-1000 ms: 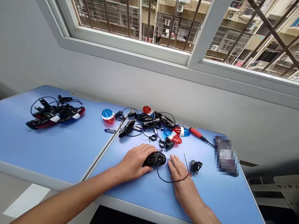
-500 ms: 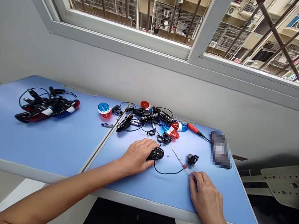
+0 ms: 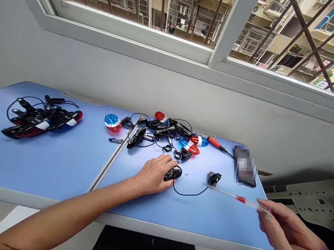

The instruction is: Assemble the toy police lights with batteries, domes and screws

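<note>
My left hand (image 3: 154, 175) is closed on a black oval device (image 3: 175, 172), pressed to the blue table. A thin black cable runs from it to a small black module (image 3: 214, 178) on its right. My right hand (image 3: 287, 230), at the table's right front, pinches the clear handle of a thin screwdriver (image 3: 241, 199) with a red collar. The shaft points left, its tip near the module. A tiny screw (image 3: 186, 174) lies just right of the oval device.
Behind are black housings (image 3: 166, 131), red-and-blue lenses (image 3: 198, 141), a loose lens (image 3: 112, 123) and batteries (image 3: 115, 140). A red-handled soldering iron (image 3: 214, 142) and a blurred phone (image 3: 245, 165) lie right. Assembled lights (image 3: 42, 121) sit left, below the window (image 3: 139, 21).
My right hand has moved right and lifted the screwdriver, which has swung from a steep slant to nearly level. My left hand stays on the oval device. The view has shifted slightly.
</note>
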Tool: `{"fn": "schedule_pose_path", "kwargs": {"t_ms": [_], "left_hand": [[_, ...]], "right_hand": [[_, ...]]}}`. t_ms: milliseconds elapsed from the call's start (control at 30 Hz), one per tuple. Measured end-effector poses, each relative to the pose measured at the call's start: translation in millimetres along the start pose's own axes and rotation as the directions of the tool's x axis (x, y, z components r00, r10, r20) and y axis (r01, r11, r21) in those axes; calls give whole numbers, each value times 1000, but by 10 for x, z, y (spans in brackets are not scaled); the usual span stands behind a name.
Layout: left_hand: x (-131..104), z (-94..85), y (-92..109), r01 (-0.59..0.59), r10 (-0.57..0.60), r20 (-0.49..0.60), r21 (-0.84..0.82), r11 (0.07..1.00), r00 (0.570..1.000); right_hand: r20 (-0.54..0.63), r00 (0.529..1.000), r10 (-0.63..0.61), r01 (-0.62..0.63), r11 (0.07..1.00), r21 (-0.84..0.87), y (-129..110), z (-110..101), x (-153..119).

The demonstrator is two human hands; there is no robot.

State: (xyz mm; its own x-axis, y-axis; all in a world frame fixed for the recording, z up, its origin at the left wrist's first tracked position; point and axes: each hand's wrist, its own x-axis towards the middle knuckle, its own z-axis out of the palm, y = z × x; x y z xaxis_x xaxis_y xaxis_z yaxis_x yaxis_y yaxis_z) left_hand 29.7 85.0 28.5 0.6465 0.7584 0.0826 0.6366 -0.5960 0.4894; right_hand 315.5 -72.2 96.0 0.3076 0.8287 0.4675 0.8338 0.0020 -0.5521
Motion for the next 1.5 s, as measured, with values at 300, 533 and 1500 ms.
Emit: {"fn": "schedule_pose_path", "kwargs": {"t_ms": [300,533,1500], "left_hand": [[11,-80,-205,129,-145,-20,-354,926,989],[9,-113,-246,162,-143,76,-513,843,987],[-30,0,-115,99,-93,33,-347,933,995]], "right_hand": [[104,993,-56,7,908,418,-352,671,478],[309,942,131,-290,780,555,-309,839,435],[592,801,-85,-357,726,587,-322,1512,205]]}}
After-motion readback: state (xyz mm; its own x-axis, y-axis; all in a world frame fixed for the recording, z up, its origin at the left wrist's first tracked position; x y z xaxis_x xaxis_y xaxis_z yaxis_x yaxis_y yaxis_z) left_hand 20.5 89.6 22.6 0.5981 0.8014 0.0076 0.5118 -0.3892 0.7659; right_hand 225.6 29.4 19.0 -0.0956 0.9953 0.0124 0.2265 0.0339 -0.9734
